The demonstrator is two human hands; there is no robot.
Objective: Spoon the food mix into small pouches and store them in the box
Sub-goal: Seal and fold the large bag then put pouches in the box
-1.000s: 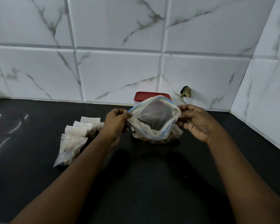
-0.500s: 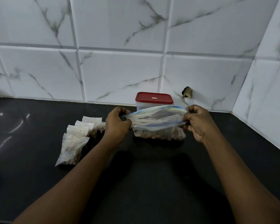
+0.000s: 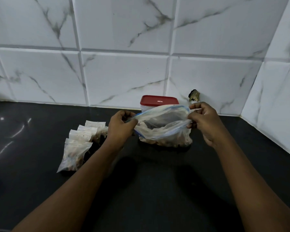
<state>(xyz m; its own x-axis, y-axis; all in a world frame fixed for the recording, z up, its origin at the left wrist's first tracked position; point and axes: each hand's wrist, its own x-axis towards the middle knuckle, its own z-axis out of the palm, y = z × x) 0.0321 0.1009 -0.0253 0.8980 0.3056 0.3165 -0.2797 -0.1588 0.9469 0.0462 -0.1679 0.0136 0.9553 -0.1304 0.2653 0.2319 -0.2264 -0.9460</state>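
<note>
My left hand [image 3: 120, 124] and right hand [image 3: 203, 119] pinch opposite rim ends of the clear blue-zip plastic bag of mix [image 3: 162, 129] between them, probably to open its mouth for scooping. Small filled clear pouches [image 3: 77, 148] lie left of my left hand.

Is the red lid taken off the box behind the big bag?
No, the red lid sits in place on top of the box, which stands behind the big bag.

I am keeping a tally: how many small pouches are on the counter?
4, overlapping in a row beside the left hand: nearest pouch, second pouch, third pouch, farthest pouch. Others may hide behind the hand.
</note>
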